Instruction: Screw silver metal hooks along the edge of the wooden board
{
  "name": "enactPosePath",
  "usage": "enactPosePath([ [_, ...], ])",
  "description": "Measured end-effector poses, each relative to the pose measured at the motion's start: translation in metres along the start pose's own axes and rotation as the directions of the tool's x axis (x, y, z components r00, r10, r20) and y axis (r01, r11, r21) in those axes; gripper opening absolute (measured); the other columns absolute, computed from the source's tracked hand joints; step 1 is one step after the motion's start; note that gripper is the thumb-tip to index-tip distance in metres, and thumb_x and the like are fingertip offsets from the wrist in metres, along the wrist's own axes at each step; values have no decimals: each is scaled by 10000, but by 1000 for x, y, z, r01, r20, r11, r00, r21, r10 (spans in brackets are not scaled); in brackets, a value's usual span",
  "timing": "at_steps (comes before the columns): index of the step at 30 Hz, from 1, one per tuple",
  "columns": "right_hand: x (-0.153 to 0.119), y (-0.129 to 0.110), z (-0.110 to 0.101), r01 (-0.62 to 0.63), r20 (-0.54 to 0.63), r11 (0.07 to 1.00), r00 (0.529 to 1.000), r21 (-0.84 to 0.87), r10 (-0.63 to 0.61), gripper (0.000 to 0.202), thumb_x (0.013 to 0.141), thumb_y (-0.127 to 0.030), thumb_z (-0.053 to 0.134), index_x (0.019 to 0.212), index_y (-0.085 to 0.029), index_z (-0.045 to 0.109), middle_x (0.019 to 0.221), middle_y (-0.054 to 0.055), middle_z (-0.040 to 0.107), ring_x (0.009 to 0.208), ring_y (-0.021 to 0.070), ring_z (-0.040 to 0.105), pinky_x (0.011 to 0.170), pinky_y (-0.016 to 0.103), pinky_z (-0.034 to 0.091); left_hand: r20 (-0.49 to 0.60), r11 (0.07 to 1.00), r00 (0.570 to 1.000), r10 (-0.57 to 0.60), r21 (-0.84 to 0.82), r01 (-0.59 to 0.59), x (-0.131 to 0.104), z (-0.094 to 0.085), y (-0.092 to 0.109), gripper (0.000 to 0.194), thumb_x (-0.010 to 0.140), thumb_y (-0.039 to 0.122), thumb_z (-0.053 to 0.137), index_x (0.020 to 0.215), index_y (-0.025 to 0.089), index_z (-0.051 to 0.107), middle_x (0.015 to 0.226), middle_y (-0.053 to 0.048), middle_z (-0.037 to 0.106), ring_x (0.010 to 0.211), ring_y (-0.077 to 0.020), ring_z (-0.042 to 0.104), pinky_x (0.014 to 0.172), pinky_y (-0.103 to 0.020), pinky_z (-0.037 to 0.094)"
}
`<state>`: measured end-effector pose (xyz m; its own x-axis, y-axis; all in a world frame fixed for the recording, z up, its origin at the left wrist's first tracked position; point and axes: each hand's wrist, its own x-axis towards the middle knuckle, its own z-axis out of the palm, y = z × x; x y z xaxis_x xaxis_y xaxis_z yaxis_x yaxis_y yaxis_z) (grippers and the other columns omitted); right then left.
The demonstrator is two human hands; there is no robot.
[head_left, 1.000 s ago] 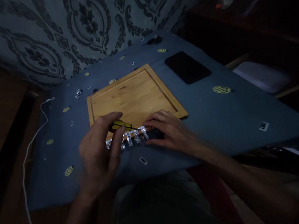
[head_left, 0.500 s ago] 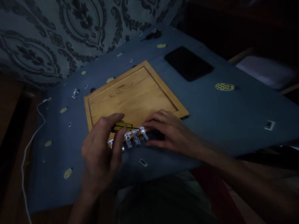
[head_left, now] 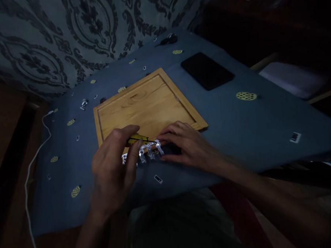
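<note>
My left hand (head_left: 114,166) is closed around a yellow and black screwdriver (head_left: 138,139), whose shaft points right. Its tip is at the rightmost of several silver metal hinges (head_left: 159,147) lined up along the near edge of a framed wooden panel (head_left: 142,106). My right hand (head_left: 187,147) has its fingers bent around that rightmost hinge, the fingers above and the thumb below, touching the hinge and the panel edge. Another hinge (head_left: 142,155) sticks out toward me beside my left thumb. My left fingers cover part of the row.
A black tablet-like slab (head_left: 207,71) lies behind the panel to the right. One loose metal hinge (head_left: 84,104) is at the left. Dark scissors-like object (head_left: 170,39) lies at the far edge. A white cable (head_left: 27,174) hangs along the left side.
My left hand has shifted very slightly right with the screwdriver. The right hand keeps its place at the hinge. The whole view has moved a little.
</note>
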<state>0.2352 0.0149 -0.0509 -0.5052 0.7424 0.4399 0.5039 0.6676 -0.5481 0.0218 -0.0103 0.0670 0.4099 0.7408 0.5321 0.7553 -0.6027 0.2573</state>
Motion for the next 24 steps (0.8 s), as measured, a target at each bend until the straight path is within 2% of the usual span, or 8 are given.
enactPosePath([
  [7,1,0,2,0,-32,1000,999,32,1,470,925,-552,688,1201,-171,683,1116,113,689,1039,281,611,878,463,528,92,998,995,49,28,-52,8,-7,3,179,1023,142,576,1191,202,599,1024,-20,726,952,-156,718,834,-251,585],
  [11,1,-1,1,-40,-11,998,999,49,40,444,918,-578,684,1206,-240,689,1142,93,690,1066,283,609,906,484,522,126,998,991,46,33,-51,10,-10,6,172,1033,146,552,1190,197,600,1007,-26,722,942,-160,714,807,-253,583],
  [14,1,-2,0,-47,-4,997,999,53,47,439,917,-577,688,1209,-250,690,1146,90,691,1068,283,609,909,486,522,128,999,991,41,26,-45,9,-11,6,169,1034,154,555,1187,203,606,1012,-23,724,945,-157,712,819,-250,583],
  [20,1,-1,0,-14,-5,999,1000,38,14,478,921,-540,698,1232,-178,679,1143,112,689,1069,284,608,894,470,528,92,999,996,15,49,-20,7,-15,6,187,1025,165,577,1201,211,620,1040,-26,729,933,-153,712,803,-238,584],
  [24,1,0,0,-3,-13,1000,1000,18,3,468,922,-534,700,1228,-180,677,1131,106,689,1054,280,607,881,460,529,93,999,995,30,33,-33,7,-13,6,185,1024,159,576,1198,196,626,1020,-28,727,927,-155,710,808,-243,582],
])
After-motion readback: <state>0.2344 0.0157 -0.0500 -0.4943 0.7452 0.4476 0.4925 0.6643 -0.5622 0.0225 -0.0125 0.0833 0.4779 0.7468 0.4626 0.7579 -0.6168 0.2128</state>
